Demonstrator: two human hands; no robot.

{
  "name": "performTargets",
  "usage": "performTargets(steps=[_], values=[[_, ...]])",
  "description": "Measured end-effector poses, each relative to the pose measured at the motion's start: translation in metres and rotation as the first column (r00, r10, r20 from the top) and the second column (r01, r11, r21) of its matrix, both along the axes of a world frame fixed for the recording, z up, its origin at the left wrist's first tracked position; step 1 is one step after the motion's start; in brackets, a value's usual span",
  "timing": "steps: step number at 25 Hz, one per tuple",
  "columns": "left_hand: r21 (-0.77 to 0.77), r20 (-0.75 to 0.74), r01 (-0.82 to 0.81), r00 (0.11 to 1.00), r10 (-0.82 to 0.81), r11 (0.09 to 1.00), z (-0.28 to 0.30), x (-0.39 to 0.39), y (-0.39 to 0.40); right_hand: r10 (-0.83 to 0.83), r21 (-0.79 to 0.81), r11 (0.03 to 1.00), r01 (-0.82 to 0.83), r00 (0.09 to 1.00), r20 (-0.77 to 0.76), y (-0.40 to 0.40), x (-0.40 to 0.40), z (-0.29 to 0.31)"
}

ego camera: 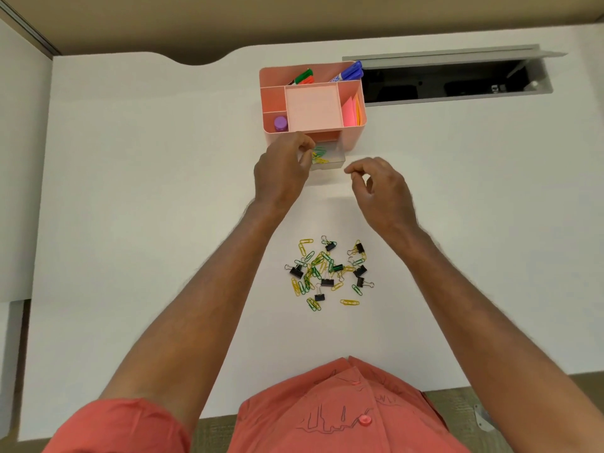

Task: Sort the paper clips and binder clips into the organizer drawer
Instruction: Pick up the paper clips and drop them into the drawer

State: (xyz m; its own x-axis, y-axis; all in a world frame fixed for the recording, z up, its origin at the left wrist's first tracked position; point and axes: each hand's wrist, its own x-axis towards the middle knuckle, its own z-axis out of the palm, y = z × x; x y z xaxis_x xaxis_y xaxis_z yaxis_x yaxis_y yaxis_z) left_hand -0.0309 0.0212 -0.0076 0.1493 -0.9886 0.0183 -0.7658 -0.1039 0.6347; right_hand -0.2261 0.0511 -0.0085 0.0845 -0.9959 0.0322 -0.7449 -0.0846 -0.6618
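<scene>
A pink desk organizer (354, 125) stands at the back of the white desk. Its small clear drawer (336, 158) is pulled out toward me and holds a few green and yellow paper clips (319, 154). My left hand (282, 171) hovers over the drawer's left side, fingertips pinched right at those clips; whether it grips one cannot be told. My right hand (379, 188) hangs just right of the drawer, fingers curled and apart, holding nothing. Nearer to me lies a loose pile of green and yellow paper clips (315, 266) mixed with black binder clips (327, 282).
The organizer's top holds markers (349, 71), a pink note pad (313, 104), sticky notes (351, 112) and a purple cap (280, 123). An open cable hatch (457, 81) is sunk in the desk at the back right. The desk's front edge is by my torso.
</scene>
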Motion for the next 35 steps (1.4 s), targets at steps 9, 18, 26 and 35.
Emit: performTargets(steps=[9,18,26,35], values=[[0.297,-0.031,0.183,0.983,-0.182,0.937,-0.050,-0.002,0.129,0.158,0.245,0.962,-0.119,0.977,-0.146,0.107,-0.010,-0.033],[0.356,0.128,0.217,0.952,-0.277,0.909,-0.057,-0.023,0.151,0.328,0.301,0.929,-0.213,0.852,-0.409,0.132,0.001,-0.043],[0.405,0.078,0.202,0.964,-0.254,0.891,-0.056,-0.027,0.146,0.335,0.273,0.935,-0.227,0.818,-0.468,0.124,0.022,-0.049],[0.449,-0.005,0.192,0.977,-0.212,0.873,-0.056,-0.017,0.137,0.312,0.325,0.925,-0.196,0.881,-0.355,0.116,0.021,-0.048]])
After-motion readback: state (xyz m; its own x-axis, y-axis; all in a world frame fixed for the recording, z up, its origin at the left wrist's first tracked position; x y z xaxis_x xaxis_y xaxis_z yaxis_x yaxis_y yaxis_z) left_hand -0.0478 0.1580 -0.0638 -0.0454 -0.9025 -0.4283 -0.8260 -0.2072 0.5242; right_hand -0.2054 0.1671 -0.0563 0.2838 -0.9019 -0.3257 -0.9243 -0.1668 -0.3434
